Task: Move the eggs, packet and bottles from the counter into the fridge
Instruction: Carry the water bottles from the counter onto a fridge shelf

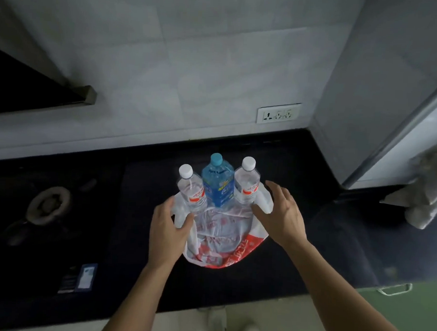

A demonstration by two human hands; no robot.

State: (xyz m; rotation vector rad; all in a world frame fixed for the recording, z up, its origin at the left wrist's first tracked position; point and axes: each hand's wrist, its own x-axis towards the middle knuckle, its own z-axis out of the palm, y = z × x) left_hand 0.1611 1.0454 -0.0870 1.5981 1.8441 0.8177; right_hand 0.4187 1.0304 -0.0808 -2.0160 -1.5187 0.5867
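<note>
Three bottles stand upright in a tight row on the black tabletop (pixel 300 169), close to the back wall. The middle one is a blue bottle (pixel 217 187) with a turquoise cap. On either side of it stand the left clear bottle (pixel 192 191) and the right clear bottle (pixel 246 184), both with white caps and red labels. Just in front of them, touching their bases, lies a crumpled white and red plastic bag (pixel 221 238) (what it holds cannot be made out).

The left hand (pixel 168 228) is at the bag's left edge. Its thumb lies on the plastic beside the left clear bottle, and a fold of the bag shows between thumb and fingers. Whether the hand actually grips the fold cannot be told. The right hand (pixel 278 215) is over the bag's right side, just beside the right clear bottle, with its fingers spread apart and holding nothing.

A stove burner (pixel 48 205) sits on the left, and a wall socket (pixel 278 113) is behind the bottles. The grey fridge (pixel 381 85) rises on the right with a towel (pixel 426 194) hanging on it.
</note>
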